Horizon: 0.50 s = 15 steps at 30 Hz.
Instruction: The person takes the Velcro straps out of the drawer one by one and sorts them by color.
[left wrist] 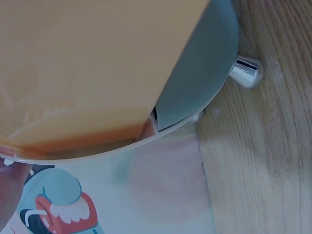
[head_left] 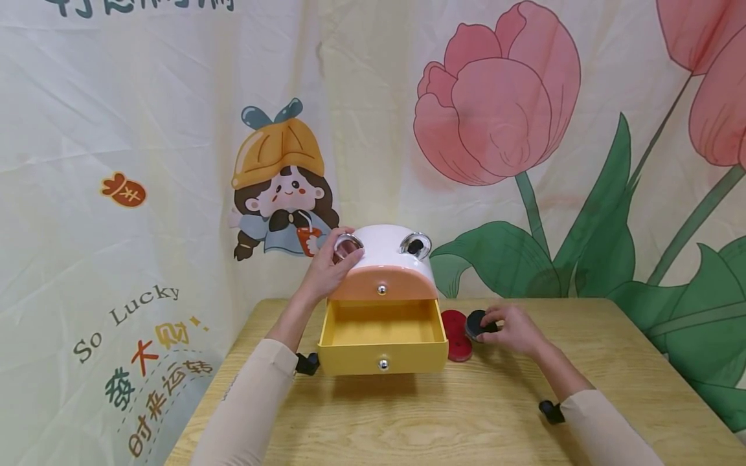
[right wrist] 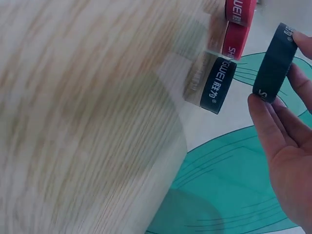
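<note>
A small drawer cabinet (head_left: 393,249) with a white rounded top and ring-shaped silver eyes stands on the table. Its yellow lower drawer (head_left: 383,358) is pulled out and looks empty, while the orange upper drawer (head_left: 402,283) is closed. My left hand (head_left: 329,268) grips the cabinet at its left silver eye, thumb in front. To the right of the cabinet, my right hand (head_left: 515,331) pinches a black roll of electrical tape (right wrist: 275,63) between thumb and fingers. Another black roll (right wrist: 218,85) sits on the table beside two red tape rolls (head_left: 458,348).
The wooden table (head_left: 484,421) ends at a printed cloth backdrop (head_left: 373,129) just behind the cabinet. Black wrist-worn devices (head_left: 550,412) show at both sleeves. The drawer juts toward me over the tabletop.
</note>
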Each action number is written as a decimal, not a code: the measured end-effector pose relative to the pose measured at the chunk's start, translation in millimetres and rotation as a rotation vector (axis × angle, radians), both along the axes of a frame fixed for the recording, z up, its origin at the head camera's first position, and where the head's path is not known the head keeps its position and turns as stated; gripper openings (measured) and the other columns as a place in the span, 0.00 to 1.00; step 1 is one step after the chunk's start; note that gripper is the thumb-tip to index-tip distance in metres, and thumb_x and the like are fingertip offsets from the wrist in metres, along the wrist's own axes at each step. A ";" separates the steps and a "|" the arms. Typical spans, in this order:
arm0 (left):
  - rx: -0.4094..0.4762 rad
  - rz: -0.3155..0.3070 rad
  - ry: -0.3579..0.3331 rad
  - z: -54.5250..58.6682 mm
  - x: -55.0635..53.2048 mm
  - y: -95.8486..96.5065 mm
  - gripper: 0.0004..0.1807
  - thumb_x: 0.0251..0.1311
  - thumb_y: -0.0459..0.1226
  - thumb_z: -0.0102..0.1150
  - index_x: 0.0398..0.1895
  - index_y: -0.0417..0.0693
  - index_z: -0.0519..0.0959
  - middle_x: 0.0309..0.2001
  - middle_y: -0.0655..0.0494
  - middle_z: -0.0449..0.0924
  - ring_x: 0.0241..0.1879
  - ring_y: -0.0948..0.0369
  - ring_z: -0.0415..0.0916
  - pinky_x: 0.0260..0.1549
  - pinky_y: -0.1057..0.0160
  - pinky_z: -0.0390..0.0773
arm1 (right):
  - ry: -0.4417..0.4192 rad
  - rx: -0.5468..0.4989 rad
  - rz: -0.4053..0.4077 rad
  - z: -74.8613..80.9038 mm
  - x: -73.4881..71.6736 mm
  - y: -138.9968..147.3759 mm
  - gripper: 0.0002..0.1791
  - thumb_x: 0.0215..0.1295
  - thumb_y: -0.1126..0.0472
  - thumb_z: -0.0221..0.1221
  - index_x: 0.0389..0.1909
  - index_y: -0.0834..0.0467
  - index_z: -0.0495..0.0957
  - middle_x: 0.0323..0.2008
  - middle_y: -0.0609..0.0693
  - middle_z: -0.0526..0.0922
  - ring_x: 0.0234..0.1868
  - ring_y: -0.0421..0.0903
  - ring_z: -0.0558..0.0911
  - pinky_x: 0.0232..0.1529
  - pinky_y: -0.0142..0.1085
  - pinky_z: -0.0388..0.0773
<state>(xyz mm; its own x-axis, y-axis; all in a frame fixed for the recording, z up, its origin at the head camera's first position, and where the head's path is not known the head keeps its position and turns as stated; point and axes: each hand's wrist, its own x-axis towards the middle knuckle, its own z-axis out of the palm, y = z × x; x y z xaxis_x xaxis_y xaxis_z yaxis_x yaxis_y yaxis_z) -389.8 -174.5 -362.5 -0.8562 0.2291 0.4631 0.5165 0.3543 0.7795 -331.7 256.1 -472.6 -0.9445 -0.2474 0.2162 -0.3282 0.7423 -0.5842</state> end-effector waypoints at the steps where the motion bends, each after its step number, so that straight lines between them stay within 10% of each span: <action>1: -0.002 0.001 0.000 -0.1 -0.1 -0.2 0.29 0.70 0.58 0.61 0.70 0.72 0.65 0.51 0.53 0.77 0.50 0.51 0.73 0.52 0.50 0.76 | -0.007 0.007 -0.005 -0.2 0.7 0.5 0.12 0.57 0.57 0.75 0.39 0.57 0.89 0.61 0.66 0.81 0.64 0.68 0.76 0.59 0.59 0.80; 15: 0.000 0.001 0.006 0.9 0.8 -0.4 0.28 0.70 0.57 0.62 0.69 0.72 0.66 0.50 0.53 0.77 0.49 0.51 0.72 0.49 0.52 0.75 | -0.067 0.093 -0.046 1.6 5.8 4.7 0.14 0.50 0.54 0.79 0.34 0.57 0.89 0.38 0.50 0.86 0.43 0.50 0.80 0.49 0.50 0.81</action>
<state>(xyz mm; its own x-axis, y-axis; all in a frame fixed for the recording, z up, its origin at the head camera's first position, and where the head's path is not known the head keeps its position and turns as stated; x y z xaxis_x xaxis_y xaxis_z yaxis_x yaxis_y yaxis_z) -389.0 -175.0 -361.6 -0.8537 0.2279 0.4683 0.5207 0.3547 0.7766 -325.9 260.8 -471.1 -0.9668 -0.2199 0.1303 -0.2553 0.8077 -0.5315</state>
